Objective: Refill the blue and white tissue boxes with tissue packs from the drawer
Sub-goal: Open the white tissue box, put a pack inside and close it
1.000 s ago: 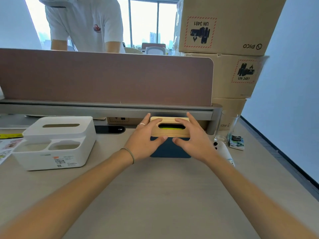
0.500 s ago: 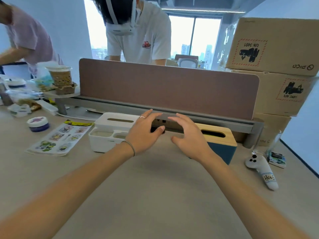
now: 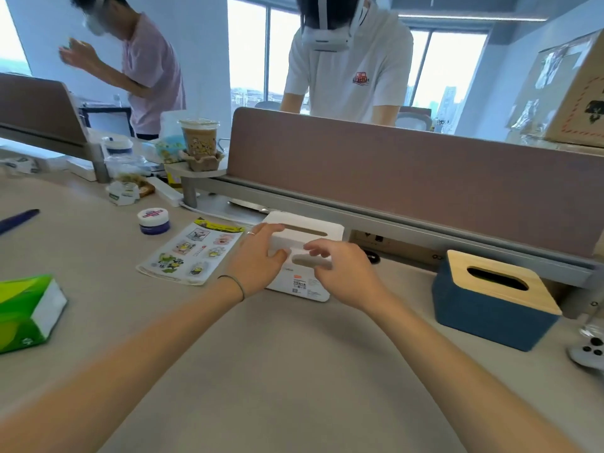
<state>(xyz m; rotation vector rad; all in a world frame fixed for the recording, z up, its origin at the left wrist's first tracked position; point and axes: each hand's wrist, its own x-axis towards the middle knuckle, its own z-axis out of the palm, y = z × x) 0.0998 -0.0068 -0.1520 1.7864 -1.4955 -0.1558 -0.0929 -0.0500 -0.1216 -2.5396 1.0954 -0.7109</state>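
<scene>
Both hands reach to the white tissue box [image 3: 302, 253] at twelve o'clock on the tabletop [image 3: 277, 371]. The left hand [image 3: 258, 256] cups its left end, fingers loosely curled; the right hand [image 3: 340, 271] rests spread on its front. The blue tissue box [image 3: 490, 308] stands at three o'clock, the green tissue pack [image 3: 27, 308] at nine.

The white tissue box [image 3: 307, 253] looks like smooth matt plastic. The blue tissue box [image 3: 490, 315] has a matt body under a pale wood-grain lid [image 3: 500, 282]. The tissue pack [image 3: 26, 308] wears glossy green film. The counter [image 3: 277, 371] is a smooth matt beige; the divider [image 3: 408, 178] looks like cloth above a grey metal rail [image 3: 425, 223].
</scene>
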